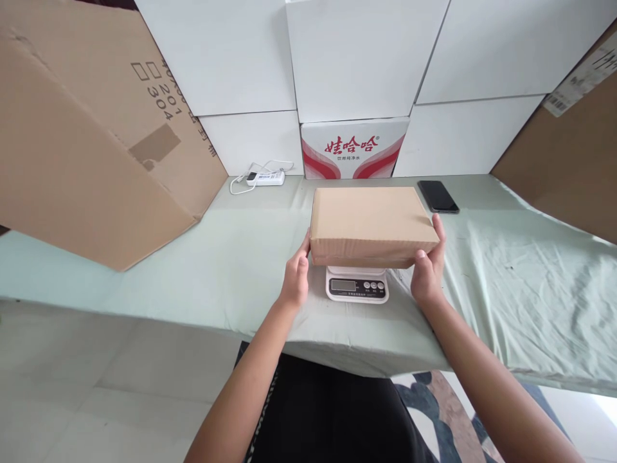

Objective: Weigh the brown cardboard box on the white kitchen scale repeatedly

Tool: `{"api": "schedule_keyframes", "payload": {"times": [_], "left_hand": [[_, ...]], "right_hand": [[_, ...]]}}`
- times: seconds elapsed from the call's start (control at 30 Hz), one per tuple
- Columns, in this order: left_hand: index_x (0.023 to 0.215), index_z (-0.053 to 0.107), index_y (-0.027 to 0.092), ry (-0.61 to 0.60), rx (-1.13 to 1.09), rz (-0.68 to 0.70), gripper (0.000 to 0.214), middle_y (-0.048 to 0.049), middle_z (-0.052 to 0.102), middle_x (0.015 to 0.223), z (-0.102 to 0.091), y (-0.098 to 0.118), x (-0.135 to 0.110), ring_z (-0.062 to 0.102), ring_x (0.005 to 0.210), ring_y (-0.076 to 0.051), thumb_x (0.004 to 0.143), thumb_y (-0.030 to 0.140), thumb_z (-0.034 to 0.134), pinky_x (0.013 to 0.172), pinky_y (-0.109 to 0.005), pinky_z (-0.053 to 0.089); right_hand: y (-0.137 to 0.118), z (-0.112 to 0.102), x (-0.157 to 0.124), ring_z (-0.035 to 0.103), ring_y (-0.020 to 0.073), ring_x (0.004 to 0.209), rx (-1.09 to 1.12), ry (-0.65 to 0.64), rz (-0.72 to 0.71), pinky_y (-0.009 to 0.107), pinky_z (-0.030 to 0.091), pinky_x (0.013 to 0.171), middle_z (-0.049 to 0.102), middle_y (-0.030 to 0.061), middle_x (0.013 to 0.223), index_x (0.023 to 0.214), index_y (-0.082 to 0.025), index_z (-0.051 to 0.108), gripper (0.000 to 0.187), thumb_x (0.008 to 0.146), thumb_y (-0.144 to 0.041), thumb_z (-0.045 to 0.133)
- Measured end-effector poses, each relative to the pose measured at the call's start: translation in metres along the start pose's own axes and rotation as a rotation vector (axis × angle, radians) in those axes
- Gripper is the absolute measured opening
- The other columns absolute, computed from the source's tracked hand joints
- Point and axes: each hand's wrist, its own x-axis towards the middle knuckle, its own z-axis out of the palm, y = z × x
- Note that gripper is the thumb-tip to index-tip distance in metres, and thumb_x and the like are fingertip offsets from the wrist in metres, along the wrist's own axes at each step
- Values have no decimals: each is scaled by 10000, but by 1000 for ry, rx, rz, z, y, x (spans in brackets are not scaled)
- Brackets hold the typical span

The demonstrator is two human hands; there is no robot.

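A flat brown cardboard box (369, 222) sits over a small white digital scale (357, 286), hiding all of the scale but its display and buttons. My left hand (295, 276) is pressed against the box's left side and my right hand (428, 267) grips its right side, thumb on the front edge. Both hands hold the box between them. Whether the box rests fully on the scale I cannot tell.
The table is covered with a pale green cloth (506, 283). A black phone (438, 196) lies behind the box at right. A white charger with its cable (263, 178) lies at back left. A large brown carton (87, 135) leans at left, white boxes (357, 58) line the back, and another carton (573, 148) stands at right.
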Motion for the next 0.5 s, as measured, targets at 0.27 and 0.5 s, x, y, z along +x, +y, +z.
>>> {"api": "schedule_keyframes", "payload": {"times": [0.27, 0.5], "left_hand": [[1780, 538, 309, 45, -62, -13, 865, -57, 450, 1919, -2, -3, -1, 368, 1822, -350, 1117, 848, 404, 1520, -526, 298], [1776, 543, 310, 46, -57, -24, 911, -58, 450, 1919, -1, -2, -1, 362, 1824, -354, 1089, 892, 409, 1521, -521, 295]], "right_hand": [[7, -3, 4, 517, 488, 1655, -19, 29, -81, 853, 386, 1331, 583, 117, 1713, 1736, -434, 478, 831, 998, -803, 572], [0, -1, 5, 581, 496, 1601, -13, 45, -34, 842, 434, 1303, 617, 148, 1667, 1738, -393, 476, 918, 963, -878, 554]]}}
